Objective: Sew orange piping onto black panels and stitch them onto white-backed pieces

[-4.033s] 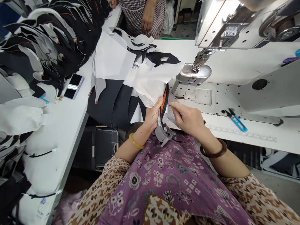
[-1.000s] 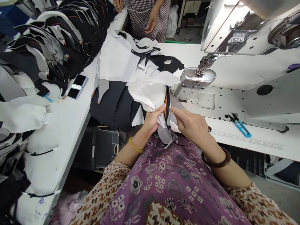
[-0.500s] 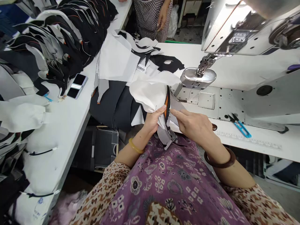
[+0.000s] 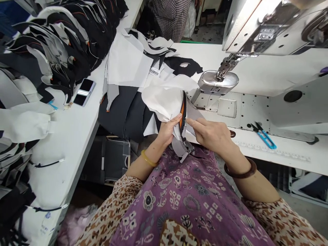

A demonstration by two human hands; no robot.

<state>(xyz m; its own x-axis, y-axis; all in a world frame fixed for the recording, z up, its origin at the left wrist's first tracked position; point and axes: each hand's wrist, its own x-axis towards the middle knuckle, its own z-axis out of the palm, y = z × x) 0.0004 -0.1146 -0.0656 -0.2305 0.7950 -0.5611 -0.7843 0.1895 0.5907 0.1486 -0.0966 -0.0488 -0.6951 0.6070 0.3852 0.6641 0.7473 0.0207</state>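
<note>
Since the earlier frame, the co-worker in the checked garment [image 4: 170,17] has shifted toward the sewing machine; my own hands have kept almost the same position.

The layered fabric piece [image 4: 184,107] stands on edge between my hands, above my apron [image 4: 189,191] and in front of the machine's metal post [image 4: 217,82]. My left hand [image 4: 166,131] is closed on it, thumb uppermost beside the orange strip [image 4: 182,110]. My right hand [image 4: 212,135] has its index finger extended to the black edge [image 4: 185,99]; whether it pinches a thread there or only presses, I cannot tell.

To do this step well, in my judgement:

1. Keep the left pinch close to the point being worked, so the layers do not slide over one another.
2. Keep the black edge turned outward, where the right fingertip can follow it without creasing the orange strip.
3. Apply light pressure only; a hard pull could pucker the edge.
4. Keep the grey flap [image 4: 179,146], hanging below the grip, from folding under.

The blue-handled snips [image 4: 266,136] lie to the right, well apart from both hands.
</note>
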